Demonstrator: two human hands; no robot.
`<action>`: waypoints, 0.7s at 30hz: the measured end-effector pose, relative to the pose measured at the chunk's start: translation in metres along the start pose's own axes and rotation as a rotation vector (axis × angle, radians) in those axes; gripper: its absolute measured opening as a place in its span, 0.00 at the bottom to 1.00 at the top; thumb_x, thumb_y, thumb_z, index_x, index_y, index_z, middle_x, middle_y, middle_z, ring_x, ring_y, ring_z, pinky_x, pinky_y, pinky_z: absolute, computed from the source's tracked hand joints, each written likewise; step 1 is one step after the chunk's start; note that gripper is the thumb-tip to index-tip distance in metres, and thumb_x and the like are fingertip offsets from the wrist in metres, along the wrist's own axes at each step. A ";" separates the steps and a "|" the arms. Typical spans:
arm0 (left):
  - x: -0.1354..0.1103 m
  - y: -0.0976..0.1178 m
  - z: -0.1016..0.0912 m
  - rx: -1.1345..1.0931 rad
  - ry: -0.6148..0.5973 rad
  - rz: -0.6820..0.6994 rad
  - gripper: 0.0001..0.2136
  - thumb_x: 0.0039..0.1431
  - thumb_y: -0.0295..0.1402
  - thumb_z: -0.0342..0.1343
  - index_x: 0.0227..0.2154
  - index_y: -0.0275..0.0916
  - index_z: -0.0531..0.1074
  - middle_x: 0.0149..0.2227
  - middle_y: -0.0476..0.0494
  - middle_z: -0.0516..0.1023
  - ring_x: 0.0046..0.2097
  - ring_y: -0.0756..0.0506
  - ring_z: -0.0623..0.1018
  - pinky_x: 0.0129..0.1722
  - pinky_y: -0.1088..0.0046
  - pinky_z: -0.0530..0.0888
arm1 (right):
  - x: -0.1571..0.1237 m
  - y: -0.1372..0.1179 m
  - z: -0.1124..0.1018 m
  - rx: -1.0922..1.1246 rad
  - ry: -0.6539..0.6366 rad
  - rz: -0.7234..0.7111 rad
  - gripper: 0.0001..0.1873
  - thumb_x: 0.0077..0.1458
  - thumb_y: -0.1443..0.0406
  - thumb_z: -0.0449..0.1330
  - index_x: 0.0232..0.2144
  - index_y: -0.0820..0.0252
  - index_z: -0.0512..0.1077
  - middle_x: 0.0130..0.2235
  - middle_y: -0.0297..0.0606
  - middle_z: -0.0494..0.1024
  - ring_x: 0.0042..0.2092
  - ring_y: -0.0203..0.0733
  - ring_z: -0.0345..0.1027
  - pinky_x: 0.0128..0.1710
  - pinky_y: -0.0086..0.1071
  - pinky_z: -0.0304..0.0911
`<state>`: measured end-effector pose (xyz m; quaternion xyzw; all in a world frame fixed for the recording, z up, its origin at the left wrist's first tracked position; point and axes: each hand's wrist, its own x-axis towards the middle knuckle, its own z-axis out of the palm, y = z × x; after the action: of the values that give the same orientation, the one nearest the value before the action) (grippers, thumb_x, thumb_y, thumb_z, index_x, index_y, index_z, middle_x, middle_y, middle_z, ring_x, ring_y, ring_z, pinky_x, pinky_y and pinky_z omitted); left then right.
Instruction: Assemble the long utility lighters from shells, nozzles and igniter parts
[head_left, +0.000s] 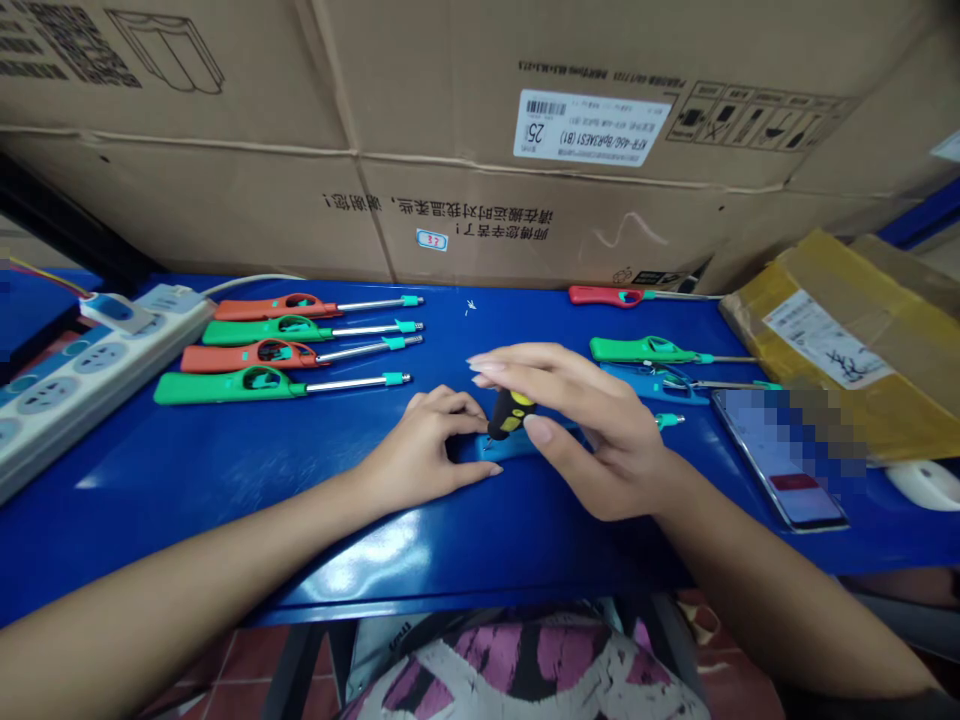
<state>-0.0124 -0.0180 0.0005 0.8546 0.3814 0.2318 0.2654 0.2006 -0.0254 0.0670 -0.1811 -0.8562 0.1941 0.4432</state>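
A blue lighter (pixel 517 446) lies flat on the blue table in front of me, its nozzle tip showing to the right beyond my right hand. My left hand (pixel 424 445) grips the handle end, thumb along the near edge and fingers on the far side. A short black-and-yellow screwdriver (pixel 512 412) leans over that end, its tip at a small screw or hole. My right hand (pixel 607 430) has the screwdriver between thumb and fingers. The palm hides much of the lighter's middle.
Several orange and green lighters (pixel 255 387) lie in a row at left, beside a white power strip (pixel 82 370). On the right are red (pixel 607 296), green (pixel 637 349) and blue lighters, a phone (pixel 776 460) and a taped parcel (pixel 825 330). A large cardboard box (pixel 450 120) stands behind.
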 end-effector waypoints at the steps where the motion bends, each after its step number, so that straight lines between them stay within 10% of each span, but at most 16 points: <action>1: 0.000 0.000 0.000 -0.001 0.003 0.002 0.13 0.56 0.43 0.67 0.41 0.43 0.79 0.48 0.43 0.78 0.51 0.37 0.74 0.53 0.54 0.68 | 0.000 0.000 0.000 0.027 -0.015 0.004 0.22 0.67 0.70 0.53 0.62 0.59 0.66 0.53 0.45 0.76 0.54 0.44 0.71 0.53 0.43 0.71; 6: 0.001 0.002 -0.001 -0.022 -0.040 -0.036 0.14 0.56 0.42 0.67 0.42 0.44 0.79 0.44 0.44 0.80 0.48 0.39 0.75 0.50 0.57 0.70 | -0.001 0.003 0.004 -0.104 0.187 -0.031 0.17 0.59 0.64 0.67 0.51 0.55 0.75 0.36 0.36 0.76 0.38 0.40 0.71 0.37 0.35 0.73; 12: 0.000 0.000 0.000 0.018 -0.012 -0.028 0.14 0.55 0.43 0.67 0.42 0.45 0.80 0.50 0.43 0.78 0.52 0.36 0.73 0.54 0.52 0.67 | -0.001 0.000 0.001 0.037 -0.005 0.012 0.22 0.66 0.70 0.54 0.61 0.61 0.66 0.54 0.46 0.77 0.55 0.45 0.71 0.55 0.45 0.70; 18: 0.001 0.001 -0.001 0.003 -0.043 -0.036 0.13 0.57 0.42 0.66 0.42 0.45 0.80 0.45 0.44 0.80 0.48 0.39 0.75 0.49 0.57 0.69 | -0.002 0.006 0.007 -0.117 0.198 -0.091 0.20 0.57 0.65 0.68 0.51 0.54 0.71 0.38 0.36 0.79 0.40 0.40 0.73 0.38 0.36 0.74; 21: 0.001 0.001 -0.001 0.022 -0.020 -0.020 0.14 0.57 0.43 0.66 0.43 0.45 0.80 0.47 0.44 0.79 0.50 0.38 0.74 0.52 0.55 0.68 | -0.003 0.005 0.006 -0.095 0.109 -0.073 0.18 0.63 0.66 0.61 0.55 0.58 0.69 0.46 0.43 0.79 0.49 0.45 0.73 0.48 0.42 0.73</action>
<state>-0.0119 -0.0180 0.0017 0.8558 0.3899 0.2166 0.2622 0.1984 -0.0240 0.0596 -0.1809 -0.8451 0.1270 0.4867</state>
